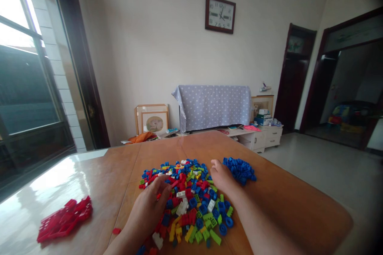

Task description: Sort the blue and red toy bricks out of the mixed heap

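A heap of mixed toy bricks (191, 203) in red, blue, green, yellow and white spreads over the wooden table. At the heap's left side is my left hand (151, 199), thumb and fingers curved in a pinch at a red toy brick (174, 183). My right hand (220, 175) is over the heap's right edge with its fingers curled inward; whatever they hold, if anything, is hidden. Just beyond it to the right lies a pile of blue toy bricks (239, 169). Red plastic pieces (66, 218) are grouped at the table's left.
One small red brick (116, 231) lies apart near my left forearm. The wooden table (299, 207) has a rounded right corner. Behind it stands a low white cabinet (269, 139) with a cloth-covered object (214, 105) on top. A clock (220, 14) hangs on the wall.
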Demonstrator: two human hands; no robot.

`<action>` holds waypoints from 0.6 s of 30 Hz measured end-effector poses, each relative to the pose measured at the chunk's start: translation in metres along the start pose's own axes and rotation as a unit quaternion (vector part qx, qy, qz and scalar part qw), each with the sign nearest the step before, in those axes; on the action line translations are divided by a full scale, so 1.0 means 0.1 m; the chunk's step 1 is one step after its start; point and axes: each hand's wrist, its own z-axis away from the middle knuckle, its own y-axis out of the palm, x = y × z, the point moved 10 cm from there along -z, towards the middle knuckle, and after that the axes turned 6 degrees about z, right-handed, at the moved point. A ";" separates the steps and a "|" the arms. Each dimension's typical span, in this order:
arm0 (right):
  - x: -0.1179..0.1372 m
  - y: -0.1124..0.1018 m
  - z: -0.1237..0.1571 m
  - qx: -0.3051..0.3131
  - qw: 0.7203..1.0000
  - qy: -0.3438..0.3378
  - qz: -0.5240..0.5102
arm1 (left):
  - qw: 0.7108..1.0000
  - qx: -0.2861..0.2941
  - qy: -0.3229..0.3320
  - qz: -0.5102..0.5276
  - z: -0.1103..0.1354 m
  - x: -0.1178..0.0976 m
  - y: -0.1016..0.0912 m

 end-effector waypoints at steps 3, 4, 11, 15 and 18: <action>0.07 0.14 0.02 0.010 1.000 0.001 -0.016 | 1.000 -0.004 0.003 -0.012 -0.01 0.02 -0.01; 0.08 0.17 0.02 0.013 1.000 0.004 -0.020 | 1.000 -0.001 0.002 -0.015 -0.01 0.03 -0.01; -0.05 0.15 0.00 0.029 0.998 0.055 -0.027 | 0.999 0.032 -0.009 -0.010 -0.01 0.05 0.04; -0.10 0.10 0.02 0.043 0.996 0.073 -0.023 | 0.999 0.026 -0.012 -0.016 -0.01 0.04 0.02; -0.12 0.09 0.03 0.050 0.995 0.085 -0.021 | 0.999 0.025 -0.004 -0.020 -0.01 0.03 0.01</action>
